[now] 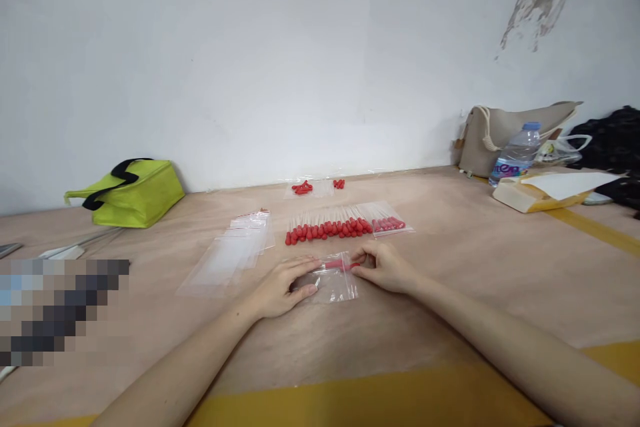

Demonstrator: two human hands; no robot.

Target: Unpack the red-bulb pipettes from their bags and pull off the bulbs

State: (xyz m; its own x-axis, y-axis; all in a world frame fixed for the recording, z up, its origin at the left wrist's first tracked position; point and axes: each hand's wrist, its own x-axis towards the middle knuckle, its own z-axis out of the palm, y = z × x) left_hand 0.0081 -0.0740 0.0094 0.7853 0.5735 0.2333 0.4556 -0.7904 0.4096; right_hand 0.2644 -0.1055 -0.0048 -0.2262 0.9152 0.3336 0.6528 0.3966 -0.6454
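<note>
A small clear zip bag [333, 288] lies flat on the table before me, with a slim red piece [334, 264] along its upper side. My left hand [287, 285] rests on the bag's left part, fingers stretched out and thumb apart. At the bag's right-hand mouth, my right hand [383, 265] pinches the end of the red piece between thumb and fingers. Just beyond both hands is a row of red-tipped pale sticks [325, 228]. A clear bag [395, 219] covers the row's right end. Flat clear zip bags [227, 257] overlap to the left.
Small red pieces [302, 187] lie on clear plastic near the wall. A green bag [137, 193] stands at left. On the right are a beige bag [493, 123], a water bottle [517, 153] and an open carton [530, 197]. Yellow tape [320, 403] crosses the brown-covered table [440, 227].
</note>
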